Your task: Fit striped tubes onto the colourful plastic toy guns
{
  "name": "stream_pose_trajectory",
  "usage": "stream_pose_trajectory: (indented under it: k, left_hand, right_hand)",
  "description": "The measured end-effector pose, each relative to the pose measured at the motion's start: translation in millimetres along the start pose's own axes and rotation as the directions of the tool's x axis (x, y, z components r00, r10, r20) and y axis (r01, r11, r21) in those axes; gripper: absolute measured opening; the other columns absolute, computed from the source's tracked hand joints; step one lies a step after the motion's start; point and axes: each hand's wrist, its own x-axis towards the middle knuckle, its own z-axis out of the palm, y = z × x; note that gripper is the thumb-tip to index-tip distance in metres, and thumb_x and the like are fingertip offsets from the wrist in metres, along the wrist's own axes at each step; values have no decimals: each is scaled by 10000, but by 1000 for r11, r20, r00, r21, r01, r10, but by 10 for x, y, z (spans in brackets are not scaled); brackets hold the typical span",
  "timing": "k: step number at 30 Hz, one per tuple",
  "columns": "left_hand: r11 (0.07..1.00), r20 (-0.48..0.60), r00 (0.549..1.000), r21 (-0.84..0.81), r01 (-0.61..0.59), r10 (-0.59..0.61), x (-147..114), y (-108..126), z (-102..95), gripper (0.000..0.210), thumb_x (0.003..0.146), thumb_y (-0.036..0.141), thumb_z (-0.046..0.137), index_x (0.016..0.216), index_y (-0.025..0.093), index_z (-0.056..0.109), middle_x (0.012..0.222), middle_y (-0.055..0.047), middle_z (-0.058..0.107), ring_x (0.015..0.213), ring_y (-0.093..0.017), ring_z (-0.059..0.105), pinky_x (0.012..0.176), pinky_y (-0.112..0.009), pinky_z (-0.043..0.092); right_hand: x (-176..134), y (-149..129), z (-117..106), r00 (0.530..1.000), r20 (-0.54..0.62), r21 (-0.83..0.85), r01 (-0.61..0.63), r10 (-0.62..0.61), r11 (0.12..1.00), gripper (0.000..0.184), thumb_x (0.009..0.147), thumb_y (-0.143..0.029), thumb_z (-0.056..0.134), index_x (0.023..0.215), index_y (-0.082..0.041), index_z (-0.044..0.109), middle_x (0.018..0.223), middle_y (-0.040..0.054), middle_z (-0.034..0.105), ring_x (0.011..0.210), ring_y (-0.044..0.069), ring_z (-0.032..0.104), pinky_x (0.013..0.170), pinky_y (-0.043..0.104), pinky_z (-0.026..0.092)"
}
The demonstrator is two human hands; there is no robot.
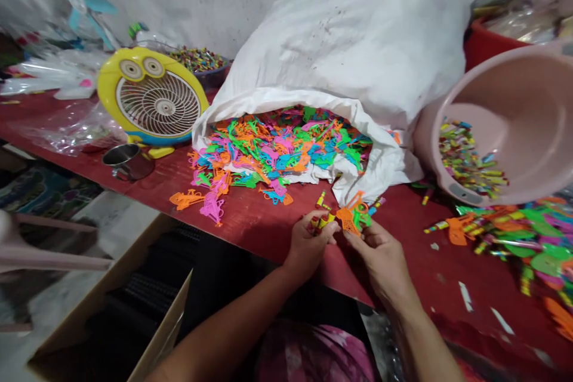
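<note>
Both hands meet over the front of the red table [250, 215]. My left hand [308, 245] pinches small wrapped candies [320, 221] between its fingers. My right hand [380, 253] holds an orange plastic toy [347, 219] with a green toy piece behind it, touching the candies. Just beyond them a white sack [358, 42] lies on its side, its mouth spilling several coloured plastic toys [277, 149] onto the table.
A pink basin [528, 107] tipped on its side holds wrapped candies at the right, with more toys [528, 245] heaped below it. A yellow fan [152, 98] and a metal cup [128, 161] stand at the left. An open cardboard box [147, 316] sits below the table edge.
</note>
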Motion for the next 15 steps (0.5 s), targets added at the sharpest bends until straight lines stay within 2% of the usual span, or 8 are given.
stream_pose_trajectory:
  k: [2,4,7,11,15]
  left_hand:
    - [999,51,999,45,6,-8,-44,-73,87,254,755,315,728,935,144,671,608,17,609,556,-114,566,572,-211,428]
    - [998,98,995,65,5,-11,-88,-132,161,247,754,315,731,926,146,676,627,10,620,565,-117,574,571,-213,432]
    - [999,111,994,52,-4,-2,-136,-191,237,255,727,309,757,917,157,677,680,1,646,558,-113,567,564,-215,441]
    - [998,112,993,50,-28,22,-155,-230,254,249,722,308,771,903,166,675,701,6,632,559,-104,548,564,-212,439]
    - [997,151,988,65,-43,33,-157,-225,220,276,759,362,749,934,158,684,708,-9,631,596,-120,557,589,-225,437]
  right_hand:
    - [-124,42,-144,1000,-24,-86,1,-3,996,340,767,-441,756,975,-183,685,889,55,707,778,181,638,716,281,510]
    - [-226,56,-291,997,-69,-149,5,-16,989,324,790,-470,728,929,-180,685,716,22,659,632,157,591,596,255,483]
    - [-350,24,-435,986,-163,-168,-3,-25,986,328,810,-497,701,898,-183,665,598,-10,579,494,127,493,470,234,414]
    - [-420,-42,-436,965,-245,-224,41,-97,974,315,813,-497,697,868,-190,658,631,5,608,513,134,514,471,233,420]
    - [-382,-57,-370,971,-185,-279,96,-152,956,290,847,-487,661,844,-197,656,624,5,614,517,143,531,478,238,425]
